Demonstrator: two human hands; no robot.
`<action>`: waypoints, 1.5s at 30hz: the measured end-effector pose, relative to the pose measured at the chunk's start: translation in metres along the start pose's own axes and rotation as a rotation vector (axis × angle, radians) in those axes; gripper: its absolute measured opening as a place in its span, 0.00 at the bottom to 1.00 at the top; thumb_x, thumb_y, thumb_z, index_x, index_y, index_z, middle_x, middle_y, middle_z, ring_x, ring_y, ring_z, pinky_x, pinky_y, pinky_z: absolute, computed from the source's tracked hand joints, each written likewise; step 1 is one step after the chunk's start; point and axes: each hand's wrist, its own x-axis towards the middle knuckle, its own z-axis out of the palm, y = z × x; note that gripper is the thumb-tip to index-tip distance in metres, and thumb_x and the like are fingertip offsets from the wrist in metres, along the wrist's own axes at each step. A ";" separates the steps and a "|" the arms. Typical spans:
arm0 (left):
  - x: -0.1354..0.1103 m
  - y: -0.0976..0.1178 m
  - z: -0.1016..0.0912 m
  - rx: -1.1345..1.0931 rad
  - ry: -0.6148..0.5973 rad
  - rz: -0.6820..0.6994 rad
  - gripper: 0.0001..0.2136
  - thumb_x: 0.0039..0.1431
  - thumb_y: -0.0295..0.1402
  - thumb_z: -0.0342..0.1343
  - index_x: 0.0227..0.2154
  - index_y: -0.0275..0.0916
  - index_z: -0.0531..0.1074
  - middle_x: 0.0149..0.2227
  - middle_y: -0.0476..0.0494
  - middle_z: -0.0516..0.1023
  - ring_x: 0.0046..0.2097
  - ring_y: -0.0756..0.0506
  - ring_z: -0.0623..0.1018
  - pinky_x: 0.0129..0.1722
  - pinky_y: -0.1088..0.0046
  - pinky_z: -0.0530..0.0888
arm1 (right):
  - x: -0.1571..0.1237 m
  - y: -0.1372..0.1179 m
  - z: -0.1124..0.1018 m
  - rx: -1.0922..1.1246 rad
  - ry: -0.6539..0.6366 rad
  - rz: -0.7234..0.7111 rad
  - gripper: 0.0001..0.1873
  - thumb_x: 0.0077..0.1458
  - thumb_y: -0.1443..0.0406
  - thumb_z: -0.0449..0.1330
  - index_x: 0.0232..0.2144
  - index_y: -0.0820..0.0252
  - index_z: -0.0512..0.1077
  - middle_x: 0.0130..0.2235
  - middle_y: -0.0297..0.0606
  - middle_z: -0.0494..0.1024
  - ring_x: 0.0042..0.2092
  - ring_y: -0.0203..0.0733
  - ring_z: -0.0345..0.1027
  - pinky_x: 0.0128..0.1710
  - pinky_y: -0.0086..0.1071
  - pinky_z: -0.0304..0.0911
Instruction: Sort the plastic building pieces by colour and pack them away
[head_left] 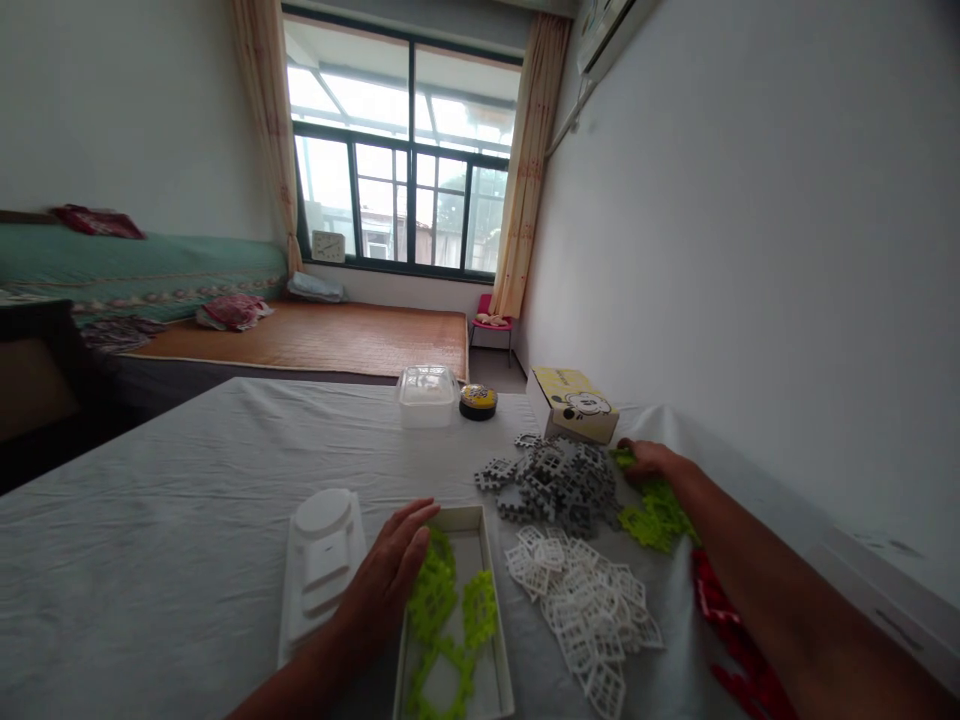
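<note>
My left hand (390,580) lies flat with fingers stretched out on the left rim of a shallow white tray (491,570), touching the green lattice pieces (442,600) inside it. My right hand (649,460) reaches far right, its fingers curled on a green lattice piece at the top of a green pile (656,515). Between the hands lie a grey pile of lattice pieces (559,485) and a white pile (585,600). Red pieces (731,630) lie under my right forearm.
A white moulded lid (322,565) rests left of the tray. Farther back stand a clear plastic box (427,395), a round black and yellow tin (478,401) and a yellow cardboard box (574,405). The wall runs close on the right; a bed is behind.
</note>
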 end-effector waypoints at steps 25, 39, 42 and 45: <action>0.000 -0.001 0.002 0.001 -0.002 0.023 0.19 0.66 0.39 0.39 0.52 0.41 0.69 0.56 0.41 0.68 0.59 0.43 0.67 0.60 0.59 0.64 | -0.042 -0.007 -0.040 0.006 0.333 0.282 0.33 0.42 0.63 0.61 0.53 0.51 0.61 0.49 0.49 0.65 0.41 0.50 0.71 0.35 0.36 0.63; 0.002 0.003 0.005 -0.078 0.010 0.024 0.21 0.67 0.40 0.36 0.51 0.38 0.69 0.55 0.39 0.70 0.59 0.44 0.66 0.61 0.60 0.62 | -0.139 -0.162 -0.089 0.902 0.279 -0.285 0.35 0.44 0.59 0.62 0.55 0.52 0.58 0.38 0.36 0.75 0.30 0.38 0.68 0.27 0.30 0.65; 0.003 0.006 0.005 -0.124 0.024 0.008 0.21 0.67 0.38 0.35 0.50 0.38 0.70 0.54 0.38 0.71 0.58 0.44 0.67 0.61 0.61 0.62 | -0.181 -0.241 -0.055 1.102 0.071 -0.423 0.33 0.43 0.61 0.64 0.53 0.50 0.61 0.33 0.31 0.73 0.29 0.35 0.67 0.28 0.28 0.65; 0.003 0.006 0.004 -0.161 0.042 0.006 0.21 0.68 0.37 0.34 0.50 0.38 0.70 0.53 0.38 0.72 0.58 0.44 0.67 0.61 0.60 0.62 | -0.206 -0.295 -0.022 1.081 0.033 -0.438 0.29 0.43 0.61 0.64 0.49 0.52 0.63 0.34 0.32 0.73 0.32 0.37 0.69 0.32 0.32 0.67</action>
